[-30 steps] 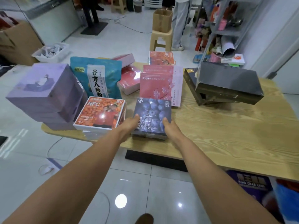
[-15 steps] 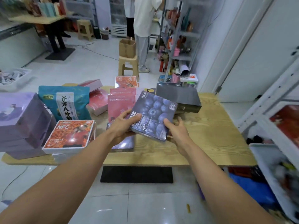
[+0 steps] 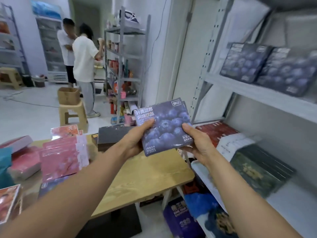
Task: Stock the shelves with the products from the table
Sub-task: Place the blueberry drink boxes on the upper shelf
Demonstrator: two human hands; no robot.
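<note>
A flat blueberry-print box [image 3: 169, 125] is held in the air above the far right corner of the wooden table [image 3: 145, 176]. My left hand [image 3: 135, 140] grips its left edge, thumb on top. My right hand [image 3: 197, 143] grips its right edge. The white shelf unit [image 3: 257, 91] stands to the right; its upper shelf holds two matching blueberry boxes [image 3: 267, 69] leaning against the back. The lower shelf carries red boxes [image 3: 217, 133] and dark green boxes [image 3: 257, 169].
On the table lie pink boxes [image 3: 63, 157], a dark grey box [image 3: 111, 136], another blueberry box [image 3: 49, 186] and an orange box [image 3: 8, 201]. Two people stand by a grey rack [image 3: 125, 66] at the back. A beige stool [image 3: 73, 112] carries a carton. Bags [image 3: 188, 219] sit under the table.
Both hands lifted the blueberry box off the table and carried it up and to the right. My view swung right, bringing the white shelf unit into sight.
</note>
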